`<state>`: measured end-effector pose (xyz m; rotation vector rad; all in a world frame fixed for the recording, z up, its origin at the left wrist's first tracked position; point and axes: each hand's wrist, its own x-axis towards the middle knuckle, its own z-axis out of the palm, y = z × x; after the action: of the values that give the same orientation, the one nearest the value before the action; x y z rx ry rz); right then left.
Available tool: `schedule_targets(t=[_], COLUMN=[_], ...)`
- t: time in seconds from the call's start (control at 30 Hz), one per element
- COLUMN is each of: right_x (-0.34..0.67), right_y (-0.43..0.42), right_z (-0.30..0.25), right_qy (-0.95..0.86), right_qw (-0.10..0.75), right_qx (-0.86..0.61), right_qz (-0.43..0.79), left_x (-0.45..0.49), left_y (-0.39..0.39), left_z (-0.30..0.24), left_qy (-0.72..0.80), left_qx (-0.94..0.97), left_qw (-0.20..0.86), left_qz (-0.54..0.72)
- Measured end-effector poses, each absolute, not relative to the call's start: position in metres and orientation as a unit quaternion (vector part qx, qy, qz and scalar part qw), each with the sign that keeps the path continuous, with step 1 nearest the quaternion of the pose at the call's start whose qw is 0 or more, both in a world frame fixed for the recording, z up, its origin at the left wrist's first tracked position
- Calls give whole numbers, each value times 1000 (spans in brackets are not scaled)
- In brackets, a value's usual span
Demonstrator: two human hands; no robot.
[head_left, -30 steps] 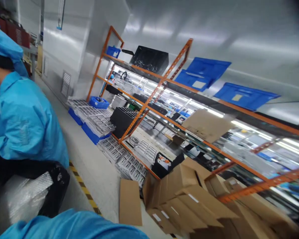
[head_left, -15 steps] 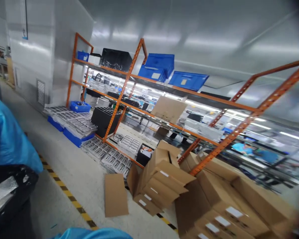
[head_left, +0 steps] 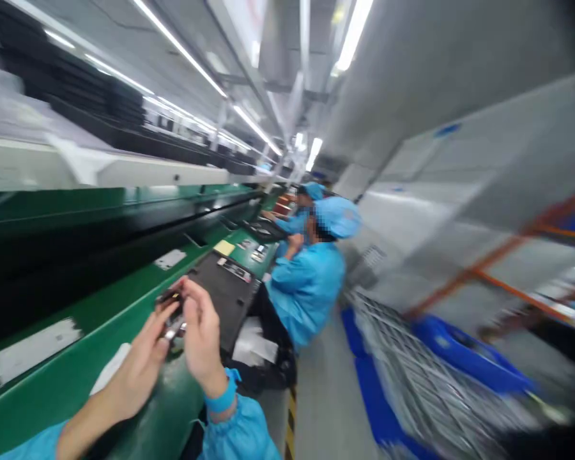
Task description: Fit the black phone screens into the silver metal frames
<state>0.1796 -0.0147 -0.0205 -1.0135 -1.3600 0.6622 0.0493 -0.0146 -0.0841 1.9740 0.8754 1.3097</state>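
Observation:
Both my hands are raised together over the green work line (head_left: 100, 319). My left hand (head_left: 141, 364) and my right hand (head_left: 201, 332) pinch a small dark and metallic part (head_left: 172, 316) between their fingertips. The picture is smeared by motion, so I cannot make out what the part is. A dark tray (head_left: 225, 294) lies on the green surface just beyond my hands.
Co-workers in blue coats and caps (head_left: 311, 281) sit further along the line. On the right stand an orange rack (head_left: 508, 281), blue bins (head_left: 464, 358) and stacked grey trays (head_left: 402, 364). A grey floor aisle (head_left: 326, 390) runs between them. Long ceiling lights run overhead.
The view has swung from the orange shelves and cardboard boxes round to the green work line. My two hands have come into view, closed on a small part.

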Motion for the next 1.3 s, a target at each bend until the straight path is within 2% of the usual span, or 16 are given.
schedule_targets(t=[0.2, 0.47, 0.6, 0.67, 0.73, 0.77, 0.87, 0.97, 1.1, 1.3], right_x=[168, 152, 152, 147, 139, 135, 124, 121, 120, 134], right_y=[-10, -16, -6, 2, 7, 8, 7, 8, 18, 26], right_z=[-24, 1, -4, -30, -71, -95, -159, -194, -207, -180], right_qy=[-536, -545, -551, -581, -654, -697, -727, -724, -712, -666], right_qw=[689, 712, 730, 698, 589, 506, 403, 363, 342, 418], right_qx=[-371, -344, -344, -368, -417, -446, -485, -518, -545, -533], right_qz=[317, 279, 214, 198, 227, 243, 273, 276, 281, 313], left_x=[32, 12, -11, -32, -53, -61, -73, -68, -59, -54], left_y=[-29, -39, -24, -15, -10, -10, -14, -17, -16, -18], left_z=[-88, -53, -41, -33, -23, -18, -4, 0, -3, -2], left_qy=[337, 293, 339, 416, 456, 453, 400, 363, 355, 325], left_qx=[763, 813, 741, 621, 500, 456, 380, 370, 381, 377], left_qw=[291, 231, 240, 274, 324, 359, 477, 549, 564, 610], left_qz=[469, 447, 527, 605, 661, 677, 685, 656, 641, 617])
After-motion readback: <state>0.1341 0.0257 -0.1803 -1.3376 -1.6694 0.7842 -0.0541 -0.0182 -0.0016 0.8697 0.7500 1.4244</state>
